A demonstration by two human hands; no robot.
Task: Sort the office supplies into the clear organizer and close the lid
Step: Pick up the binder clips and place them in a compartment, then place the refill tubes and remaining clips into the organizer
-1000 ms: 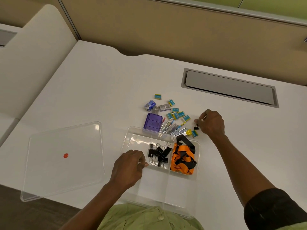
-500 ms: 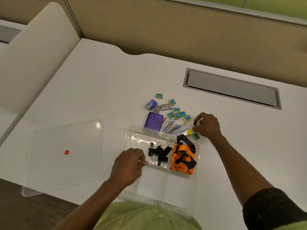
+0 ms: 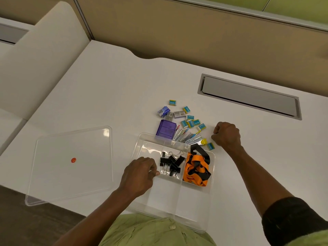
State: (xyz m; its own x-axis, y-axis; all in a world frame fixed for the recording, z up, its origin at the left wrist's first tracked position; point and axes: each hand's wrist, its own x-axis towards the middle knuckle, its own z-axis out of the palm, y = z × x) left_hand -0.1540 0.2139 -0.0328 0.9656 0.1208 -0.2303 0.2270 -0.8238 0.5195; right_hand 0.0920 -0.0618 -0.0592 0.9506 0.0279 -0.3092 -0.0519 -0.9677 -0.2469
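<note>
A second ago a small black binder clip lies on the desk (image 3: 106, 96) at my fingertips, just beside the small teal box (image 3: 210, 146) nearest me. Half a second ago I have it pinched and raised off the surface. Now my right hand (image 3: 226, 136) is rolled into a fist, knuckles up, and sits slightly farther right of the pile. The clip is gone from the desk and is out of sight inside my curled fingers.
</note>
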